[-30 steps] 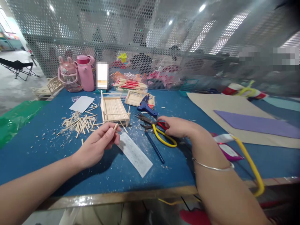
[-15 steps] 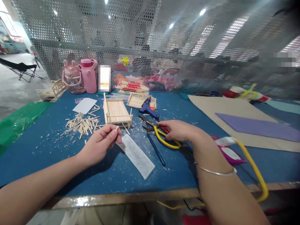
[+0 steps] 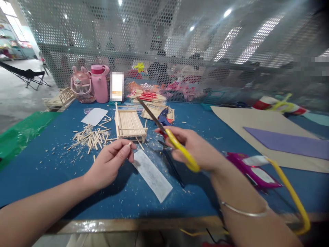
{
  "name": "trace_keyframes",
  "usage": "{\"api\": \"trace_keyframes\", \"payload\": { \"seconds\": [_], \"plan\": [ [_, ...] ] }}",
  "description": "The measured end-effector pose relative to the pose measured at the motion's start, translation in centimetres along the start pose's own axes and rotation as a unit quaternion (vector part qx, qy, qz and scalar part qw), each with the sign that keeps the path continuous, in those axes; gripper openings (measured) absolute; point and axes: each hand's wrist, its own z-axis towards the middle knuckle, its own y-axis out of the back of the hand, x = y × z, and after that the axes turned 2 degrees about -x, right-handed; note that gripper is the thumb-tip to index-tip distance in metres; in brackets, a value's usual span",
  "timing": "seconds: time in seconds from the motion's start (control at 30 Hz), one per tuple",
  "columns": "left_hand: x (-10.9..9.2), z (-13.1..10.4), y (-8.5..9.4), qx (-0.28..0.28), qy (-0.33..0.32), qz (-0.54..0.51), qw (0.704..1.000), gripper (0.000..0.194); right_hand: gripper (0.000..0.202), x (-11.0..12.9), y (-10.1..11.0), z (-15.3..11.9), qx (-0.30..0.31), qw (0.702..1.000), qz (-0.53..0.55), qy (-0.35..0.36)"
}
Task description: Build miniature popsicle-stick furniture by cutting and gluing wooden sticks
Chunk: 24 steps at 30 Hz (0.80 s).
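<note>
Holding yel.-hndl scissors (image 3: pixel 170 134) w/ dk blades (image 3: pixel 151 116).

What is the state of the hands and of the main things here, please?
left hand, closed on stick piece
right hand, closed around scissors
scissors, raised, blades seemingly shut but blurred
stick frame, upright
stick pile, loose, scattered
glue gun, lying down, partly hidden
white strip, lying flat
purple sheet, lying flat on beige sheet
pink bottle, upright, lidded

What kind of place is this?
Maybe a craft workshop: a small wooden model stands on the blue table, near a heap of short sticks, and the right hand holds a yellow-handled tool.
</note>
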Motion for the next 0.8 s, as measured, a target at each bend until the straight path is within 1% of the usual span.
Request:
{"api": "trace_keyframes", "payload": {
  "seconds": [0.07, 0.1, 0.13, 0.2, 0.23, 0.37, 0.43, 0.57, 0.67, 0.8],
  "plan": [
    [0.0, -0.1, 0.1, -0.002, -0.006, 0.014, 1.000, 0.024, 0.054, 0.4, -2.7, 0.6, -0.071, 0.996, -0.005, 0.048],
    [0.1, -0.1, 0.1, -0.002, -0.009, 0.022, 1.000, 0.023, 0.049, 0.5, -3.9, 0.8, -0.091, 0.993, -0.008, 0.069],
    [0.1, -0.1, 0.2, -0.003, -0.012, 0.030, 0.999, 0.022, 0.040, 0.5, -4.8, 0.9, -0.109, 0.991, -0.013, 0.081],
    [0.0, -0.1, 0.3, -0.008, -0.021, 0.046, 0.999, 0.021, 0.022, 0.5, -6.0, 1.0, -0.121, 0.988, -0.022, 0.092],
    [0.0, -0.1, 0.4, -0.013, -0.025, 0.052, 0.998, 0.020, 0.022, 0.5, -6.2, 1.0, -0.118, 0.988, -0.027, 0.097],
    [-0.2, 0.1, 0.6, -0.026, -0.037, 0.088, 0.995, 0.022, 0.054, 0.3, -6.0, 1.0, -0.089, 0.985, -0.063, 0.134],
    [-0.3, 0.1, 0.6, -0.024, -0.048, 0.112, 0.992, 0.022, 0.062, 0.3, -5.9, 1.1, -0.084, 0.982, -0.074, 0.153],
    [-0.5, 0.2, 0.7, -0.021, -0.089, 0.169, 0.981, 0.019, 0.070, 0.3, -6.0, 1.1, -0.072, 0.976, -0.085, 0.187],
    [-0.5, 0.2, 0.7, -0.018, -0.115, 0.196, 0.974, 0.017, 0.074, 0.4, -6.1, 1.0, -0.076, 0.974, -0.101, 0.187],
    [-0.5, 0.1, 0.7, -0.019, -0.126, 0.208, 0.970, 0.016, 0.077, 0.3, -6.1, 1.0, -0.077, 0.974, -0.100, 0.191]
  ]
}}
